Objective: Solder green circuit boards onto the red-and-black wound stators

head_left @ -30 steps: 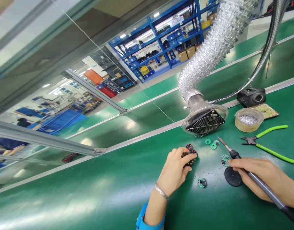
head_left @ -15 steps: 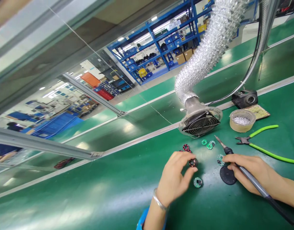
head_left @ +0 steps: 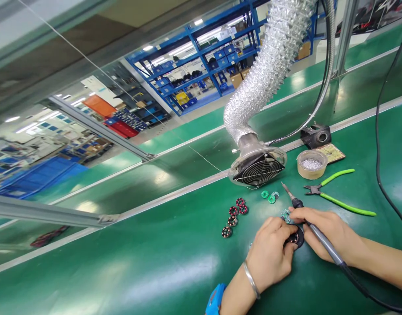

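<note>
My left hand (head_left: pixel 271 251) is closed, thumb and fingertips pinching a small copper-wound motor stator (head_left: pixel 292 238) over a round black pad (head_left: pixel 300 240). The fingers partly cover the stator. In my right hand (head_left: pixel 333 232) a soldering iron (head_left: pixel 325 243) is gripped like a pen, its tip pointing up and away to the left. Beside the right fingertips is a small round green circuit board (head_left: pixel 285 214); whether they touch it I cannot tell. Left of my hands lie several wound stators (head_left: pixel 232 221), some reddish, some copper. Small green ring-shaped boards (head_left: pixel 271 199) lie beyond.
A fume-extractor fan (head_left: pixel 260 170) on a silver flexible duct (head_left: pixel 269 70) stands behind the parts. Green-handled cutters (head_left: pixel 348 210), a round tub (head_left: pixel 311 174) of silvery bits, and a black iron holder (head_left: pixel 322 136) with a yellowish sponge (head_left: pixel 333 153) are to the right.
My left hand has carried the stator right, onto the black pad beside my right hand. The stators it had been covering now show. The whole view has shifted a little.
</note>
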The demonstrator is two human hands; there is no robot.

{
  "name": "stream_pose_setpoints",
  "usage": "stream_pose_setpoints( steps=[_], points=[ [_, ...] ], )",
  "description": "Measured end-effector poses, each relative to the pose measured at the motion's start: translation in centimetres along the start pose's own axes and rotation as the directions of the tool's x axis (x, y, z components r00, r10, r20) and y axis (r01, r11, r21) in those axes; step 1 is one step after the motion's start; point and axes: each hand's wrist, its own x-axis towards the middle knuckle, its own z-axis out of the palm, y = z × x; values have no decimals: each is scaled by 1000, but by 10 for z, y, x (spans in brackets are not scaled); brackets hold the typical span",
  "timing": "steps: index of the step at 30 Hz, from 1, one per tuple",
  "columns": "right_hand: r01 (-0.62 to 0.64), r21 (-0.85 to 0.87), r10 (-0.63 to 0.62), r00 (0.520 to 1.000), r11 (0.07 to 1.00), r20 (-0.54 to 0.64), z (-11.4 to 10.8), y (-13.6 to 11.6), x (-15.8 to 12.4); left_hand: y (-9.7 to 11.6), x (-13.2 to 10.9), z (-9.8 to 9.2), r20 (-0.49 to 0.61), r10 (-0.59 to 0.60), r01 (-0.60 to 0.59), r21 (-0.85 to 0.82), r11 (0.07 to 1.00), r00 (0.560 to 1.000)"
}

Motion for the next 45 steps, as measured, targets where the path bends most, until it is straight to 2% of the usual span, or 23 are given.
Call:
stream_pose_setpoints(
  steps=[4,8,14,18,20,23,26,30,33,41,45],
  points=[
    [59,-25,-60,995,998,-74,-5,-4,1,-4,-6,-1,-56,-7,0,-117,993,998],
    [128,-5,-128,992,992,-13,-4,-11,2,-10,-11,-2,-118,7,-26,-162,986,993],
    [182,4,-182,982,983,38,10,-12,0,-21,-16,-6,-122,26,-27,-2,1000,992],
    [122,90,-123,992,988,3,4,-18,-1,-16,-21,-2,-148,44,-21,153,988,988],
    [94,108,-90,995,990,-41,-3,-20,0,-11,-21,1,-134,57,-46,88,995,989],
    [56,59,-50,995,997,-86,-11,-16,3,-8,-18,4,-135,50,-63,-95,994,990],
    [30,35,-30,1000,999,-5,-13,-11,6,-13,-15,5,-156,36,-67,-196,978,987],
    [39,76,-50,987,996,155,-8,-8,9,-20,-14,1,-154,32,-65,-211,975,988],
    [49,80,-63,979,996,191,-3,-9,9,-21,-14,0,-154,26,-56,-190,980,988],
    [53,80,-68,978,995,199,-6,-9,12,-21,-11,1,-121,52,-78,-227,971,991],
    [60,-12,-59,994,998,91,-7,2,11,-23,-13,0,-163,43,-84,-256,963,986]
  ],
)
